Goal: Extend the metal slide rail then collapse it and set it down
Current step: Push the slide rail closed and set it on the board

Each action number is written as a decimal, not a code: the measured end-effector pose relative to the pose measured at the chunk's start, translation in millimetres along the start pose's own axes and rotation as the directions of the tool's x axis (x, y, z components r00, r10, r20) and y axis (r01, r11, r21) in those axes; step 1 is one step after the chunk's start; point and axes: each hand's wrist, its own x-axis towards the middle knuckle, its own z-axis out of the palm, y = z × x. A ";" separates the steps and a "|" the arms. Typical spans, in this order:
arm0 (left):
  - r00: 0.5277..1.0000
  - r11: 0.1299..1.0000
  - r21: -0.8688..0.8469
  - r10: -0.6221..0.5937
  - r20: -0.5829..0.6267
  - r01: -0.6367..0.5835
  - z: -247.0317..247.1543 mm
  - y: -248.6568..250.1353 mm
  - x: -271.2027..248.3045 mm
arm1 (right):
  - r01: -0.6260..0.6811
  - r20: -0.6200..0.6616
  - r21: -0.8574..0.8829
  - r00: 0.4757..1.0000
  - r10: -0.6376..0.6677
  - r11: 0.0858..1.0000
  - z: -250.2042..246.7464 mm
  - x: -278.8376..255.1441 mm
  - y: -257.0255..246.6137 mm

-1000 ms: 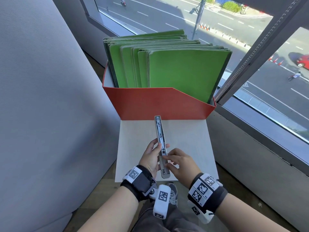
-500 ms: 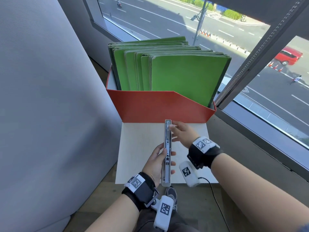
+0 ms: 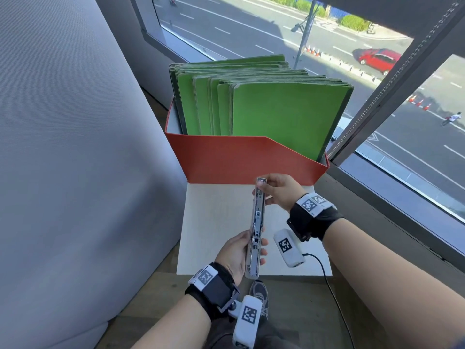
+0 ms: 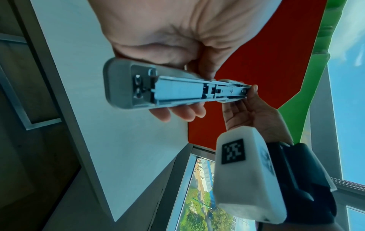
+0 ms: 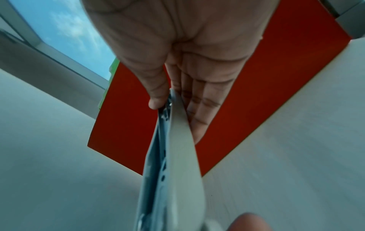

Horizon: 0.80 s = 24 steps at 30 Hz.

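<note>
Aloft, the slide rail (image 3: 257, 230), gripped by left hand (image 3: 235, 255) and pinched by right hand (image 3: 280, 191), could nip fingers (image 4: 185, 113) when closing.

Red box (image 3: 241, 159) walls off ahead (close); grey panel (image 3: 75, 147) crowds left.

Both forearms bare, no sleeves. Black wrist straps (image 3: 216, 289) carry white tags printed with black square codes. White camera pod (image 3: 288, 248) below each wrist, same code; black cable (image 3: 327, 278) trails from the right one.
</note>
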 end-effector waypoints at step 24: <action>0.993 0.975 -0.208 -0.094 -0.073 0.077 5.7 23.2 18.4 | 0.524 0.153 -0.479 0.840 -0.520 0.705 23.6 -102.4 30.5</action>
